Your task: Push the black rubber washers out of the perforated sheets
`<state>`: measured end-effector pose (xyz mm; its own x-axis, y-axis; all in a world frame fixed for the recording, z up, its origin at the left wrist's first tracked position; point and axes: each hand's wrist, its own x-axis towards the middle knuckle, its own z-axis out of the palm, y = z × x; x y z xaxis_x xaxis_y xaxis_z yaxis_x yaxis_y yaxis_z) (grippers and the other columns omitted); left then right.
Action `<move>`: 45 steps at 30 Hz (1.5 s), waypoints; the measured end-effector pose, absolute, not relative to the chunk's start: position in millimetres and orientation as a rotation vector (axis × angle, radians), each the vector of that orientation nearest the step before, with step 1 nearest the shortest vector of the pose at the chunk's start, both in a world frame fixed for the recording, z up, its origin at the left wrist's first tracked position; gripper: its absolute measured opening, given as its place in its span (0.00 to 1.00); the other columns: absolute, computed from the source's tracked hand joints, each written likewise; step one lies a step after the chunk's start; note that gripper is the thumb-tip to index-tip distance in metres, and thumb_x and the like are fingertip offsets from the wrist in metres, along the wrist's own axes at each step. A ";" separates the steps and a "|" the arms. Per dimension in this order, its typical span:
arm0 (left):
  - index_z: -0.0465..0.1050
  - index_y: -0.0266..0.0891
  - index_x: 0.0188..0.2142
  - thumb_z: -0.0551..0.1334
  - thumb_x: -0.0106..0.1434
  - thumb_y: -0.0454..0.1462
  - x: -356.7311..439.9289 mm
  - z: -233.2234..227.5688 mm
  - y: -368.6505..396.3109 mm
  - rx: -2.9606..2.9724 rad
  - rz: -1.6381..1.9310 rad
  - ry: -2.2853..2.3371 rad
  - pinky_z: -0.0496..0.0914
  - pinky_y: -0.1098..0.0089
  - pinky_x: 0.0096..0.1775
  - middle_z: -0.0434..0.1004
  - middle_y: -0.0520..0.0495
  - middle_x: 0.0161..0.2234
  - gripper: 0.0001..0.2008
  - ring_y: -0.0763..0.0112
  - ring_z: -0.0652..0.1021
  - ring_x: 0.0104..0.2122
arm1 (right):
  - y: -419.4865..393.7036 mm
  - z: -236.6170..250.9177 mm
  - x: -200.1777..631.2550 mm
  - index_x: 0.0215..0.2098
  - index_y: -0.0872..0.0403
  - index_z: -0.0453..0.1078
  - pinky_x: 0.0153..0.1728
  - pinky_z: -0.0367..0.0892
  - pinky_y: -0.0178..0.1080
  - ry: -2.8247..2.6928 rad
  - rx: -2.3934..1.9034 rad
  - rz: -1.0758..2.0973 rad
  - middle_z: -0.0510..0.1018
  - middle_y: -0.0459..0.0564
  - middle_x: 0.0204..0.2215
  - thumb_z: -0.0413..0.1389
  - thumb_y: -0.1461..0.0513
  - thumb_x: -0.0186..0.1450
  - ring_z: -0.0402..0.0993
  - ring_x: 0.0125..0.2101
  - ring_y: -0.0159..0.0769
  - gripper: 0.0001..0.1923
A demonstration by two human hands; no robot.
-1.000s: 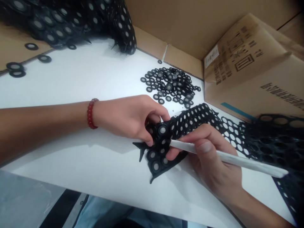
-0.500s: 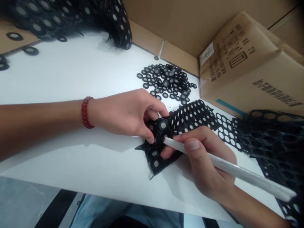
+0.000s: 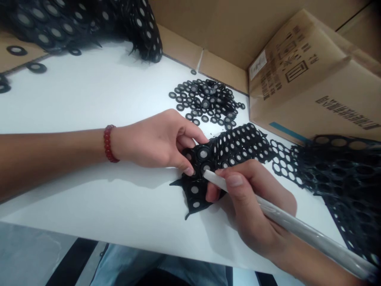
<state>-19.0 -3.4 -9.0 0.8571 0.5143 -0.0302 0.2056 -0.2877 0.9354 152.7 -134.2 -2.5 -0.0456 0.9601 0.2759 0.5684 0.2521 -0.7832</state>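
Note:
A black rubber sheet (image 3: 238, 145) full of round rings lies on the white table, its near end made of a few larger rings and a ragged edge. My left hand (image 3: 160, 139), with a red bead bracelet (image 3: 109, 143) at the wrist, pinches the left side of that end between thumb and fingers. In my right hand (image 3: 253, 202) is a white stick (image 3: 285, 216), gripped like a pen. Its blunt tip touches or sits just over a ring beside my left thumb. The right fingertips curl against the sheet's near edge.
Loose black rings (image 3: 205, 99) are heaped behind my hands. Sheets with punched-out holes (image 3: 336, 171) lie at the right, before a cardboard box (image 3: 315, 75). More ringed sheets (image 3: 139, 28) are piled at the back left, near a few loose rings (image 3: 37, 67).
The white stick's tip has shifted slightly up and left, and its rear end has dropped lower. The sheet's near corner has moved a little. My left hand keeps its hold.

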 end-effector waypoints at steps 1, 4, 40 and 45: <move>0.74 0.31 0.41 0.69 0.47 0.36 -18.9 -8.4 -3.3 1.870 0.326 0.535 0.70 0.74 0.30 0.77 0.51 0.24 0.20 0.68 0.77 0.28 | -134.2 -2.2 152.4 0.28 0.51 0.66 0.20 0.63 0.31 -1.713 -1.435 0.625 0.75 0.41 0.20 0.50 0.65 0.66 0.70 0.20 0.26 0.09; 0.75 0.32 0.40 0.68 0.47 0.36 -18.7 -7.7 -3.3 1.858 0.329 0.526 0.71 0.73 0.32 0.78 0.49 0.25 0.19 0.66 0.78 0.30 | -133.9 -0.9 151.9 0.27 0.51 0.66 0.19 0.62 0.32 -1.705 -1.483 0.684 0.75 0.41 0.19 0.50 0.64 0.66 0.70 0.20 0.27 0.10; 0.75 0.38 0.36 0.66 0.53 0.38 -21.9 -2.4 6.1 1.906 0.236 0.558 0.69 0.75 0.33 0.78 0.52 0.32 0.10 0.74 0.75 0.30 | -117.2 -14.0 166.4 0.33 0.51 0.70 0.27 0.70 0.38 -1.351 -1.175 0.942 0.77 0.45 0.22 0.49 0.59 0.68 0.74 0.24 0.32 0.10; 0.76 0.38 0.34 0.68 0.51 0.40 -23.1 -4.7 5.9 1.921 0.260 0.587 0.68 0.76 0.31 0.78 0.53 0.30 0.11 0.75 0.74 0.28 | -117.7 -12.0 164.7 0.33 0.51 0.70 0.27 0.70 0.37 -1.425 -1.143 0.922 0.77 0.44 0.22 0.49 0.59 0.68 0.74 0.24 0.31 0.10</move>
<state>-23.1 5.9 -4.7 0.8555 0.5107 -0.0854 0.2803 -0.3182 0.9057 164.7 -117.7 -12.0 -0.0024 0.9677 0.2520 0.1665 0.2489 -0.9541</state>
